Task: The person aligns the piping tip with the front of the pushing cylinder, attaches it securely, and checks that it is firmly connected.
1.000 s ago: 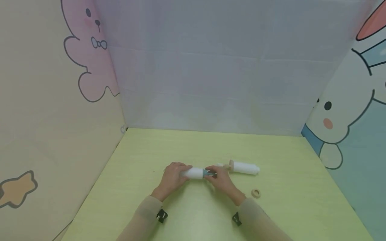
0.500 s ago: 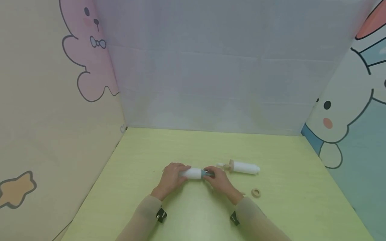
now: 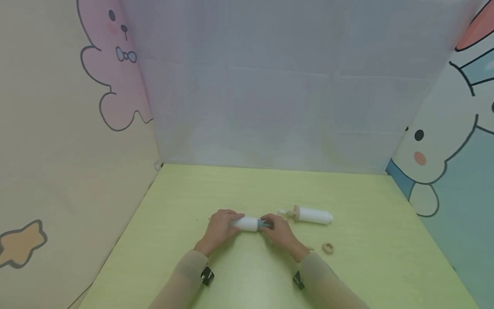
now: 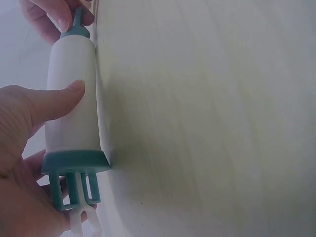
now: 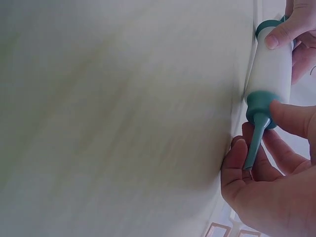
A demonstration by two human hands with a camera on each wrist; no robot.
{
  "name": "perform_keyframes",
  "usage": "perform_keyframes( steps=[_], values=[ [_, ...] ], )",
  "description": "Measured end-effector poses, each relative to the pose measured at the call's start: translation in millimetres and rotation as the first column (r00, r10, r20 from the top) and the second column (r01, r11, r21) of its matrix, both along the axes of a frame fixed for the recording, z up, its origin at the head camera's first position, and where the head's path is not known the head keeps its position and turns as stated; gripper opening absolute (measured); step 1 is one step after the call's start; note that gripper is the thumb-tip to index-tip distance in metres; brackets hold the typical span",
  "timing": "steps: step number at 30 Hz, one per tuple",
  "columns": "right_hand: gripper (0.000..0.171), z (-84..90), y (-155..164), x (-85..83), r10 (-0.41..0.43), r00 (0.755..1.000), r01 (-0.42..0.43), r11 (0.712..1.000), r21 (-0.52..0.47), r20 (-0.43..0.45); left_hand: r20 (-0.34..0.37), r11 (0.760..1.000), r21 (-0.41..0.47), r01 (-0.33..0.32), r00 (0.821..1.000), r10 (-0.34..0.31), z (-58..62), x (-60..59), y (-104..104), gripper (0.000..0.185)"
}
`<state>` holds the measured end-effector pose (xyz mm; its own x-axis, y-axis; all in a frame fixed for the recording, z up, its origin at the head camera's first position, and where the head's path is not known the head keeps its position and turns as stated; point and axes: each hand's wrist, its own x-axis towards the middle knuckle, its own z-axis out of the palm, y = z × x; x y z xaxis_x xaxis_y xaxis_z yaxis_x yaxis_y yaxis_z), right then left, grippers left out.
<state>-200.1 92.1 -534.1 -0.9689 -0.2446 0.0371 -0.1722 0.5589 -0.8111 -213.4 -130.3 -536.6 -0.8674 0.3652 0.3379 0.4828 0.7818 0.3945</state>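
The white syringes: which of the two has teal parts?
The syringe held between the left hand and right hand has a teal nozzle and flange. The other syringe, lying free on the table, has beige fittings.

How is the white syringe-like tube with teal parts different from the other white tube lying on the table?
The teal-tipped tube is gripped by the left hand and the right hand; the beige-ended tube lies untouched, farther right. The first has a teal nozzle and collar; the second has a beige collar. Both have white cylindrical bodies and lie lengthwise on the green table.
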Motion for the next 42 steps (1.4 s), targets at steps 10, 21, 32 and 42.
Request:
perform_keyframes(
  steps=[10, 21, 32, 42],
  values=[
    [0.032, 0.6, -0.1, -0.5, -0.004, 0.999, 0.004, 1.000, 0.001, 0.045, 0.035, 0.999, -0.029, -0.021, 0.999, 0.022, 4.0, 2.3, 2.0, 0.045],
    [0.037, 0.6, 0.3, -1.1, -0.010, 1.000, 0.009, 1.000, 0.020, 0.022, 0.014, 0.996, -0.062, -0.057, 0.998, 0.058, 3.9, 2.3, 3.0, 0.052],
    [0.040, -1.7, 1.9, -1.8, -0.013, 0.999, 0.012, 1.000, 0.028, 0.032, 0.045, 0.997, -0.028, -0.072, 0.996, 0.074, 5.9, 2.9, 2.9, 0.056],
    [0.041, -0.5, 2.3, -0.8, -0.026, 0.999, 0.025, 0.999, 0.043, 0.029, 0.005, 0.997, -0.032, -0.073, 0.997, 0.073, 9.8, 3.7, 3.4, 0.061]
  ],
)
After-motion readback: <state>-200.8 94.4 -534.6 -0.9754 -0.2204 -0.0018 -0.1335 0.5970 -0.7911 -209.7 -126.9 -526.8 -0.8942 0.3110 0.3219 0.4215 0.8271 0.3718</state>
